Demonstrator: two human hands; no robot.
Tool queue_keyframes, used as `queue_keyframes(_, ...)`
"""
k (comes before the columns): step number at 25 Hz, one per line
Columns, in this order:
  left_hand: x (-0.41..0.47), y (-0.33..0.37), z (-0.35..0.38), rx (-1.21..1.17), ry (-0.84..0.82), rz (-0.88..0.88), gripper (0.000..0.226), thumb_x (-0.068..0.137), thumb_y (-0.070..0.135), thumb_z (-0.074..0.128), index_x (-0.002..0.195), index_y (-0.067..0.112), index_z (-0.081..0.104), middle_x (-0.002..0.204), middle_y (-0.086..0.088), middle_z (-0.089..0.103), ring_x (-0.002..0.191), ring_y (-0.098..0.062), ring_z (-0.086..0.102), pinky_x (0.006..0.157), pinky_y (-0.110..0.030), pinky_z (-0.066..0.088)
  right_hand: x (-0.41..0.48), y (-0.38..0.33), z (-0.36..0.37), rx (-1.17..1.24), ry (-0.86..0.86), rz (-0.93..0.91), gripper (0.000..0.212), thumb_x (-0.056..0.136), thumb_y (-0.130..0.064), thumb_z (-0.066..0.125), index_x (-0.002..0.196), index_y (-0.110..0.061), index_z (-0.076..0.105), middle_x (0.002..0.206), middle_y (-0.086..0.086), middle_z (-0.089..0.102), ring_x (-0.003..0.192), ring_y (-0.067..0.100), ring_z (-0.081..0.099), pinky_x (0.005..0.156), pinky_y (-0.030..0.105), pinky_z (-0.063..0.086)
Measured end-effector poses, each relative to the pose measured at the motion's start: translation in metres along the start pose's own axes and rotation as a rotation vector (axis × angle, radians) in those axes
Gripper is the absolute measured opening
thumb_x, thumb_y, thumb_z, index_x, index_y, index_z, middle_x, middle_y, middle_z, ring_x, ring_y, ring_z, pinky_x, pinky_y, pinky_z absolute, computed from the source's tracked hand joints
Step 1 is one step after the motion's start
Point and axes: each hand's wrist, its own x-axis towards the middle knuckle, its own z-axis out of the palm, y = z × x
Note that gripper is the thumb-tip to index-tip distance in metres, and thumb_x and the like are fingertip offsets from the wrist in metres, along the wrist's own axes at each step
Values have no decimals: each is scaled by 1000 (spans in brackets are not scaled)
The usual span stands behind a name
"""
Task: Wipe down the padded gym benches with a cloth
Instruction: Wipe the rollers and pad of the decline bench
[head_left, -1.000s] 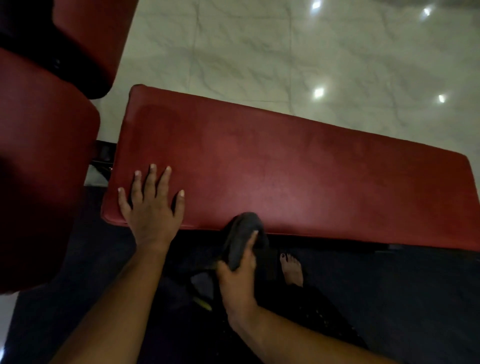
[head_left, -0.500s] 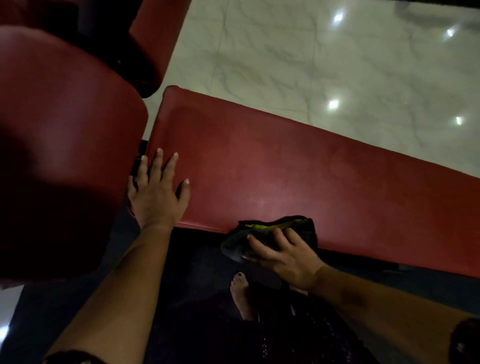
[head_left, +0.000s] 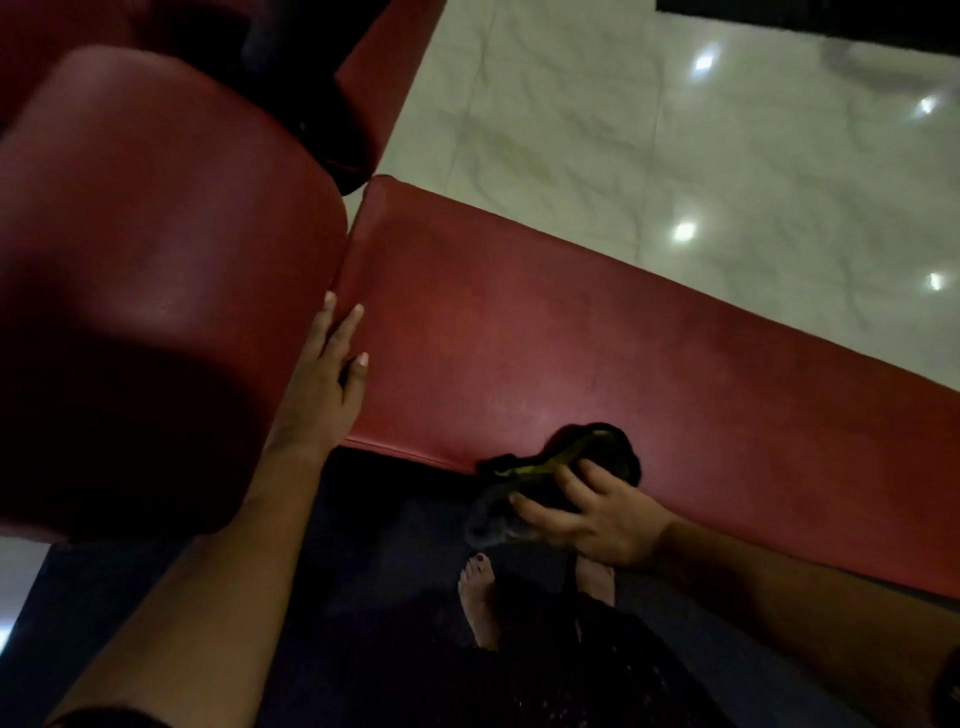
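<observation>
Cloth (head_left: 605, 441) half overhangs the red bench pad's (head_left: 571, 338) near edge under the right hand's (head_left: 608, 519) spread fingers; a sideways wipe may drop it.

Your left hand (head_left: 322, 384) lies flat, fingers straight, at the near left corner of the red padded surface (head_left: 571, 332), its outer side hidden behind a second red pad (head_left: 156, 249). Your right hand (head_left: 597, 514) presses a dark cloth (head_left: 608, 447) with a yellow strip against the surface's near edge, fingers spread, and part of the cloth hangs below that edge. Your bare foot (head_left: 480, 597) stands on the dark mat (head_left: 374, 561) beneath.
</observation>
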Motion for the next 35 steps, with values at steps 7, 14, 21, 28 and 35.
queue_keyframes(7,1,-9,6,-36,46,-25,54,100,18,53,151,22,37,161,2,24,141,-23,28,110,-37,25,103,14,-5,71,87,19,38,98,-26,44,133,-38,54,145,3,31,111,38,43,89,48,36)
queue_keyframes(14,1,-7,10,-4,220,75,49,91,-2,61,140,5,53,148,-18,44,127,-17,26,98,-9,13,71,13,-2,44,6,-97,43,91,-29,52,132,-37,55,144,1,33,107,37,45,89,48,34)
queue_keyframes(21,-65,18,96,247,304,-160,57,95,38,39,145,10,44,153,-13,41,144,-30,28,116,-51,16,99,112,3,266,199,284,54,87,-32,54,137,-46,41,142,11,37,98,37,46,74,44,41)
queue_keyframes(28,-80,65,128,169,321,-304,62,98,42,36,151,10,28,158,-15,27,147,-32,18,121,-43,7,259,137,12,436,-68,300,62,80,-15,69,137,-34,53,140,20,46,110,48,50,88,55,43)
queue_keyframes(35,-82,45,106,210,383,-183,60,95,47,40,146,15,35,153,-15,39,142,-27,28,119,-43,14,286,175,20,269,-73,-48,46,88,-19,68,130,-34,59,114,22,59,91,48,58,77,54,50)
